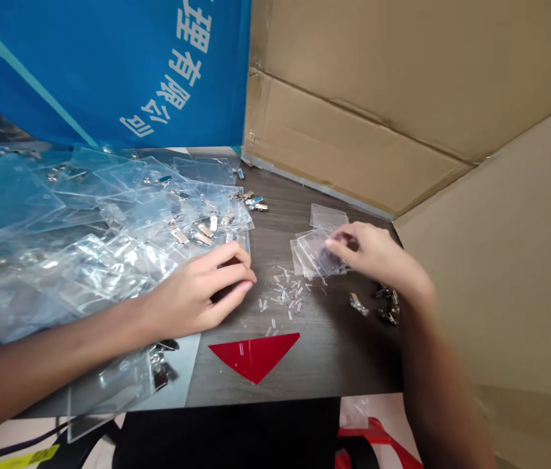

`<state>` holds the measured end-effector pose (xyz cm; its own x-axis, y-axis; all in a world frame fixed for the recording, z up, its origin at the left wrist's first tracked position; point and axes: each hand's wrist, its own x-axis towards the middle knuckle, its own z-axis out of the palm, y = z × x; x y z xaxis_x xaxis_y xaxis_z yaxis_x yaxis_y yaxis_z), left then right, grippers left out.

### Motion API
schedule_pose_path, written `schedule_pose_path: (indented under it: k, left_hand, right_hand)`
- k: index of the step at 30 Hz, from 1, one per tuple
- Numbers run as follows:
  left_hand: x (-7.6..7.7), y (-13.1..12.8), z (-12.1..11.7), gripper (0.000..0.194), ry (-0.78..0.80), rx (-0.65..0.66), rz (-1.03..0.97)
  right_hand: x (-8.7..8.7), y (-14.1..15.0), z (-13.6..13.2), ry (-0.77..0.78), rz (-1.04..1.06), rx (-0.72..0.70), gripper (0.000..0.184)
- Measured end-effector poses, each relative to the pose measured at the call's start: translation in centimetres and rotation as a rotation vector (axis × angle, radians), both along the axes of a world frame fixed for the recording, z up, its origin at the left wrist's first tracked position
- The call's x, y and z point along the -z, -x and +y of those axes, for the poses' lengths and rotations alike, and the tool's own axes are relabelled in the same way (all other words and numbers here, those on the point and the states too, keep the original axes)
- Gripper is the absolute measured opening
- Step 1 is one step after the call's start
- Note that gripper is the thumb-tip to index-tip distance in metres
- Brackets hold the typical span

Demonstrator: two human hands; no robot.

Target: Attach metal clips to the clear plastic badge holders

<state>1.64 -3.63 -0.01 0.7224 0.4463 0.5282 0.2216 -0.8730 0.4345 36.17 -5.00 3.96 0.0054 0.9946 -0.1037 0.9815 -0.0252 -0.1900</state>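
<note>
l hand (211,286) nr clear pouches (6,189), r hand (370,251) at small clear sheets (312,254)

The left hand (214,286) reaches in from the left, forearm slanting up, fingers loosely curled with their tips near the thumb. The right hand (361,247) bends inward at the wrist, thumb and fingers curled together, its forearm rising from below.

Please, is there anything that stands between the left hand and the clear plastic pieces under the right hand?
Nothing upright is visible between the left hand and the clear plastic pieces at the right hand; only small clear bits lie scattered on the tabletop.
</note>
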Motion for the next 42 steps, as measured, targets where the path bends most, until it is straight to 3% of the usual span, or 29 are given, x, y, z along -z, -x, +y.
schedule_pose_path:
  k: [5,9,12,15,18,22,25,27,29,31,34,42]
  left_hand:
    - [-0.3,-0.1,-0.4,0.019,0.014,0.014,0.006]
    - [-0.1,-0.2,-0.5,0.019,0.008,0.018,0.012]
    - [-0.3,-0.1,-0.1,0.021,0.015,0.017,0.024]
    - [-1.7,0.4,1.0,0.023,0.081,0.025,0.098]
    - [-4.2,1.4,1.5,0.026,0.193,0.076,0.231]
    - [-6.4,2.7,-0.9,0.023,0.256,0.011,0.263]
    - [-5.2,3.3,-4.3,0.024,0.226,0.053,0.306]
    - [-3.4,3.6,-6.0,0.026,0.107,0.047,0.342]
    - [-1.5,3.8,-6.6,0.024,-0.056,0.05,0.358]
    - [0.0,4.0,-6.2,0.025,-0.211,0.061,0.384]
    - [1.1,4.5,-4.4,0.025,-0.308,0.068,0.39]
    - [0.1,5.7,-0.6,0.026,-0.531,0.196,0.387]
  right_hand:
    - [2.3,2.5,-0.3,-0.017,-0.16,0.027,0.055]
    - [2.3,3.6,-0.5,0.047,-0.067,0.099,0.041]
    - [1.9,4.2,-0.8,0.045,-0.131,0.127,0.043]
    - [1.9,4.6,-1.2,-0.007,-0.183,0.144,0.05]
    - [2.5,4.3,-1.3,-0.025,-0.161,0.151,0.051]
    - [3.6,3.6,-1.2,-0.101,-0.092,0.159,0.069]
    - [3.7,3.1,-1.2,-0.194,-0.017,0.14,0.077]
    - [3.2,3.0,-1.2,-0.219,0.042,0.142,0.059]
    - [2.4,2.9,-1.0,-0.212,0.112,0.162,0.029]
    - [1.4,2.9,-0.9,-0.202,0.206,0.187,0.013]
    - [0.3,3.0,-0.7,-0.236,0.376,0.244,0.019]
    - [-0.1,2.8,-0.5,-0.385,0.798,0.369,0.027]
